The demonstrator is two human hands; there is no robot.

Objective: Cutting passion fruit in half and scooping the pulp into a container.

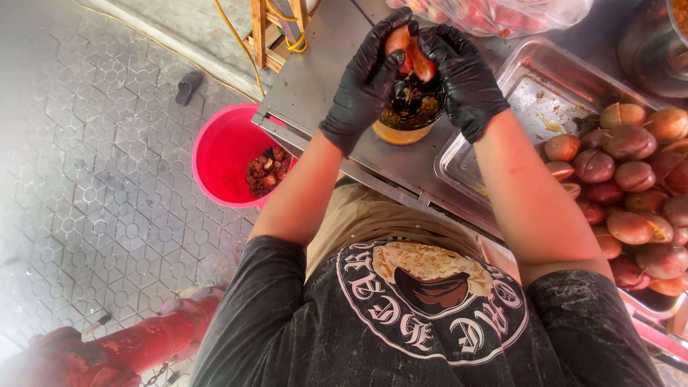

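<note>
Both my hands wear black gloves. My left hand (365, 82) and my right hand (462, 72) together squeeze a cut reddish fruit half (410, 50), pinched between the fingertips. Directly below it stands a round container (405, 118) with an orange rim, holding dark seedy pulp, on a steel table (315, 79). The fruit's inner side faces down toward the container.
A steel tray (530, 93) at the right holds several whole reddish-brown fruits (631, 179). A pink bucket (222, 154) with fruit shells sits on the paved floor left of the table. A plastic bag of fruit (502, 14) lies at the table's far side. Wooden frame and yellow cable behind.
</note>
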